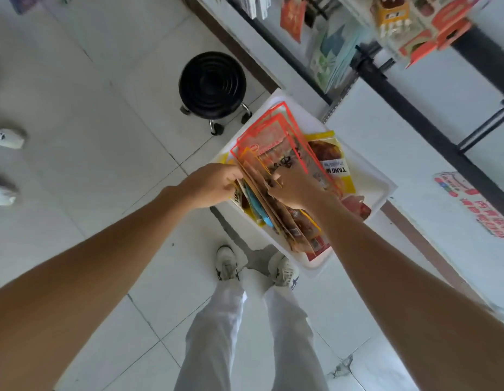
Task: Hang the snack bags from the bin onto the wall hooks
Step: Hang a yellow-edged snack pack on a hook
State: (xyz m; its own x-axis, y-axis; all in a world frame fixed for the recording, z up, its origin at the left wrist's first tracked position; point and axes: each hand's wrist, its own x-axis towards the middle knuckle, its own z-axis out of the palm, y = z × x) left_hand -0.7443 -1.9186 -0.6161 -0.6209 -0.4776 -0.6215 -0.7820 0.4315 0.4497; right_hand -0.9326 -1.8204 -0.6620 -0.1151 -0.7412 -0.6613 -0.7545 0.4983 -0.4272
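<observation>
Over the bin (pixel 383 193) at 12 o'clock, holding a stack of snack bags (pixel 273 153) clamped in left grip (pixel 214 184) and right grip (pixel 295 190), hooks (pixel 372 56) at 1 o'clock; liable to shed slick inner bags through a slack squeeze.

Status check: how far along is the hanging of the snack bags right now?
Done: several packets already hang from the wall hooks at upper right, though who hung them is not shown. In hand: the left hand and right hand both grip a stack of snack bags over the white bin. Left: yellow bags lie in the bin, and the held stack has yet to go up.
</observation>
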